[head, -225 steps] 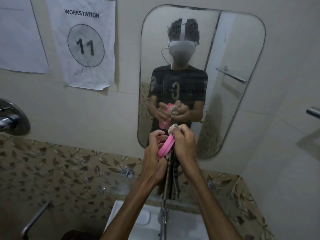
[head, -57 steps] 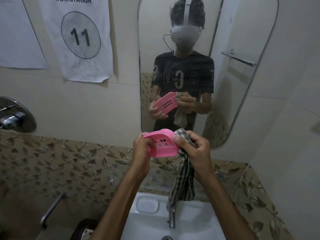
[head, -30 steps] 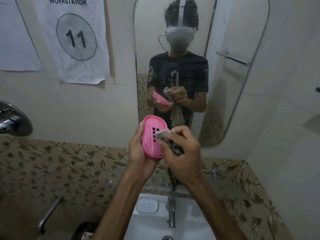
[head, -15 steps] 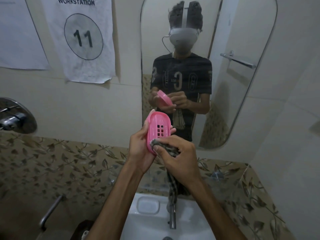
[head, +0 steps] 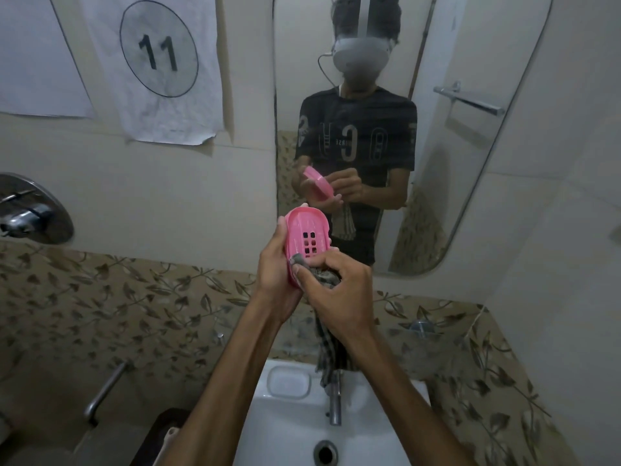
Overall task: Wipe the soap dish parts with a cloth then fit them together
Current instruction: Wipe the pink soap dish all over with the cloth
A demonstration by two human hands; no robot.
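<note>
A pink soap dish part [head: 307, 235] with drain holes in its middle stands nearly upright above the sink, its hollow side facing me. My left hand [head: 274, 269] grips it from the left and behind. My right hand [head: 337, 290] holds a bunched checked cloth [head: 322, 275] and presses it against the dish's lower end. The rest of the cloth [head: 331, 351] hangs down below my right hand toward the tap. No second dish part shows in view.
A white sink [head: 289, 425] with a moulded soap recess [head: 288, 382] and a chrome tap [head: 334, 401] lies below my hands. A mirror [head: 470, 163] hangs ahead. A chrome wall valve [head: 32, 213] and a lever [head: 104, 391] are at the left.
Earlier the dish's underside faced me; it is now turned upright with its hollow side toward me. My right hand has slid the cloth from the dish's middle down to its lower end.
</note>
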